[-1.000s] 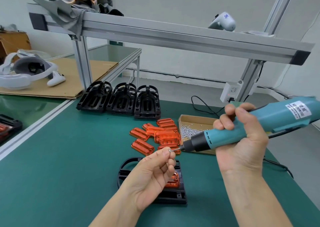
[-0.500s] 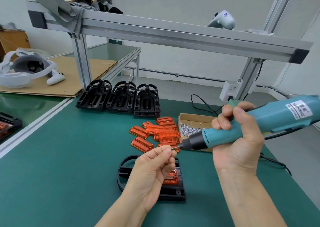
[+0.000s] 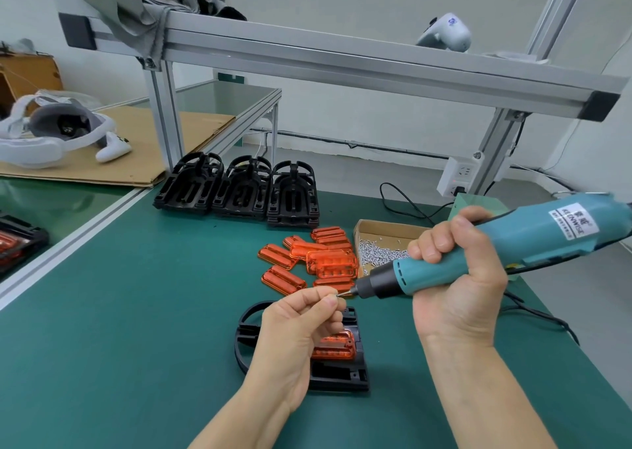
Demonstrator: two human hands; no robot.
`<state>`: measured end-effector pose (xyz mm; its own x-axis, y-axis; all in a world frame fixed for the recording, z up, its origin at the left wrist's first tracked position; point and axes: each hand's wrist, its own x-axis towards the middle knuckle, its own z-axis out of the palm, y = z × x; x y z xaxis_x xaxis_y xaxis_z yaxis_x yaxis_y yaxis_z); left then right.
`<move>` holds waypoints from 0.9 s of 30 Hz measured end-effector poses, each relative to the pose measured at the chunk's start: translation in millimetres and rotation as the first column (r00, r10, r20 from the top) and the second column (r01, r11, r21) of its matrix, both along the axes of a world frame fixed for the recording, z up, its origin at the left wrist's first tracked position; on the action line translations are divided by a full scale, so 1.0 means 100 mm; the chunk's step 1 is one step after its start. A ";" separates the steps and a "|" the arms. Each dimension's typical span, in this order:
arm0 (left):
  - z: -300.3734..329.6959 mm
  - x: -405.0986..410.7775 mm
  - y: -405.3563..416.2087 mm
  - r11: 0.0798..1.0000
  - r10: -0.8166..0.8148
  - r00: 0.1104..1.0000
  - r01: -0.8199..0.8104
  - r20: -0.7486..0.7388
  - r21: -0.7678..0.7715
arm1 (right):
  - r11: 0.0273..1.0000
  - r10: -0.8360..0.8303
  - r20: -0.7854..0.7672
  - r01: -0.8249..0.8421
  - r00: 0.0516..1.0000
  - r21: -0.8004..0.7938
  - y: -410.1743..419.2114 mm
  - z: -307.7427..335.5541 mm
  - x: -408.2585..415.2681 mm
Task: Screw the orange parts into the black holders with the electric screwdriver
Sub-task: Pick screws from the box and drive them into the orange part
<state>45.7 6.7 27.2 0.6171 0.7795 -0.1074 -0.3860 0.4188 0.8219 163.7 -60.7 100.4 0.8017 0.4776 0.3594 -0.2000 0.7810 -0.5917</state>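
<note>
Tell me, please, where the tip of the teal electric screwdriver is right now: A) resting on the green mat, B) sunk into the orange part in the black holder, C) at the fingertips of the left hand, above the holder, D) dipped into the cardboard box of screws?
C: the teal electric screwdriver, gripped by the right hand, points its bit at the pinching fingertips of the left hand, raised above the black holder.

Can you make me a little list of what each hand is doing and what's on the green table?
left hand: pinches a small screw at the screwdriver's tip
right hand: grips the teal electric screwdriver
under the hands: black holder with an orange part in it
loose orange parts: piled behind
screw box: beside the pile
spare holders: three, at the back
</note>
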 end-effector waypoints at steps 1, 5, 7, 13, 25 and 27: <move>0.00 0.00 0.00 1.000 0.001 1.000 0.000 0.004 -0.004 | 1.000 -0.004 -0.002 0.004 1.000 0.002 0.00 0.00 0.00; -0.01 0.00 0.02 1.000 0.004 1.000 -0.004 0.013 -0.007 | 1.000 -0.006 -0.015 0.006 1.000 0.008 0.01 -0.02 0.00; -0.01 -0.01 0.03 1.000 -0.002 1.000 0.002 0.017 0.005 | 1.000 -0.003 -0.027 0.003 1.000 0.010 0.02 -0.02 0.01; -0.01 -0.02 0.05 0.999 0.006 1.000 -0.006 -0.002 0.053 | 1.000 0.012 -0.039 -0.012 0.999 0.006 0.01 -0.01 0.04; -0.15 -0.29 0.19 0.570 0.388 0.800 0.182 -0.458 0.801 | 0.983 0.072 0.050 -0.062 0.996 -0.173 0.00 -0.07 0.15; -0.18 -0.29 0.19 0.348 0.392 0.771 0.381 -0.502 0.857 | 0.969 0.089 0.079 -0.068 0.993 -0.236 0.00 -0.10 0.17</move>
<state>16.9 25.2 8.8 0.7179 0.6046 0.3452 0.2813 -0.7055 0.6505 180.9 -60.5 90.3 0.7287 0.6163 0.2986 -0.1939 0.6039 -0.7731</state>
